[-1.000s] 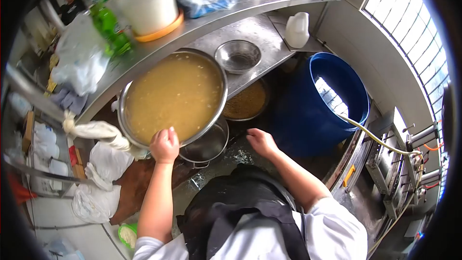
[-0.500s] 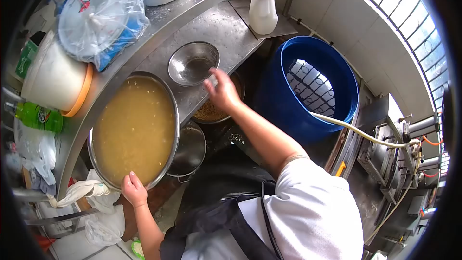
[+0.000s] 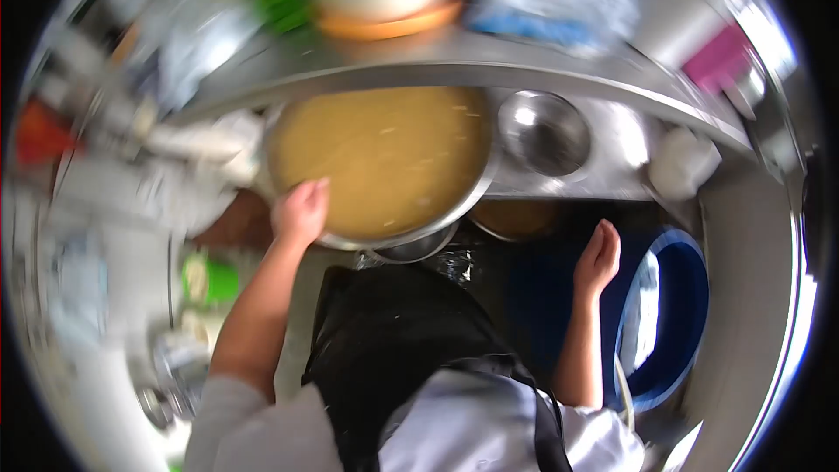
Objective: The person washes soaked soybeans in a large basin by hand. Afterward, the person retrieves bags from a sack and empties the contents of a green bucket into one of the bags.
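Note:
My left hand (image 3: 301, 211) grips the near left rim of a large metal basin (image 3: 444, 221), its fingers curled at the edge. Cloudy yellowish-brown liquid (image 3: 384, 153) with pale floating bits fills this basin. My right hand (image 3: 599, 258) is in the air with nothing in it, fingers stretched out, between the counter and a blue barrel (image 3: 695, 297). To the basin's right, a small metal bowl (image 3: 546, 133) sits on the steel counter. Lower down, a container of brownish contents (image 3: 516, 218) and a metal pot (image 3: 418, 250) are partly hidden.
Above the basin runs a steel shelf (image 3: 393, 70) bearing a white tub with an orange rim (image 3: 389, 24), a green bottle (image 3: 281, 0) and plastic bags. A white jug (image 3: 683, 163) stands at the counter's right end. A hose (image 3: 623, 385) leads toward the barrel. Motion blurs the view.
The camera view has swung to the left. My right hand has moved away from the small bowl, back toward the barrel. My left hand remains at the basin's rim.

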The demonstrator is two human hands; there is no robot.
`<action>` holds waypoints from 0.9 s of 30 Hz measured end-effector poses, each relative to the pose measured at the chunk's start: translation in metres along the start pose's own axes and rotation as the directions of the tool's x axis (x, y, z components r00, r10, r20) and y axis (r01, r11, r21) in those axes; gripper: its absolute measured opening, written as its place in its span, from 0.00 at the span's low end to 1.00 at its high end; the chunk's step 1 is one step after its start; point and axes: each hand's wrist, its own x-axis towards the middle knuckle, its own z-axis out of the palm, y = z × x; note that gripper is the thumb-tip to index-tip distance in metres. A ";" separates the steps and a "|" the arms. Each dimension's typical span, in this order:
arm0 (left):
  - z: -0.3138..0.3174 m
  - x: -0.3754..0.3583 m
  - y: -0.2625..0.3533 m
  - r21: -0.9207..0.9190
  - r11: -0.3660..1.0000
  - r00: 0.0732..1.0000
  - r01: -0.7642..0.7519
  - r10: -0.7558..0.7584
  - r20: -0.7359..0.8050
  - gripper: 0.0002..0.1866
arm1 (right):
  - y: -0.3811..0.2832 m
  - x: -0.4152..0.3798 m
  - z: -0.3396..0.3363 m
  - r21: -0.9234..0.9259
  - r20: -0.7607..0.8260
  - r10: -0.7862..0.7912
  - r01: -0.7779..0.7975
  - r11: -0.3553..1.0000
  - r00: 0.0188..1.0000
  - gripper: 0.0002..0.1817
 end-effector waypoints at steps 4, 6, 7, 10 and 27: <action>-0.019 -0.006 0.000 -0.079 0.986 0.986 0.146 -0.139 0.090 0.13 | -0.127 -0.034 0.093 0.326 0.263 -0.433 0.343 0.881 0.862 0.10; -0.009 -0.011 -0.014 -0.174 0.983 0.987 -0.052 0.024 -0.157 0.13 | -0.188 -0.056 0.127 0.511 0.318 -0.620 0.421 0.750 0.718 0.11; -0.019 -0.013 -0.008 -0.183 0.983 0.993 0.003 -0.024 -0.112 0.15 | -0.215 -0.065 0.139 0.584 0.328 -0.709 0.456 0.672 0.624 0.12; -0.010 -0.024 -0.011 -0.379 0.925 0.978 0.005 -0.084 -0.192 0.19 | -0.272 -0.092 0.168 0.624 0.352 -0.814 0.532 0.572 0.462 0.12; -0.164 -0.510 -0.240 -0.154 0.490 0.503 0.858 -0.862 0.062 0.16 | -0.332 -0.202 0.167 0.544 0.525 -0.697 0.437 0.716 0.488 0.07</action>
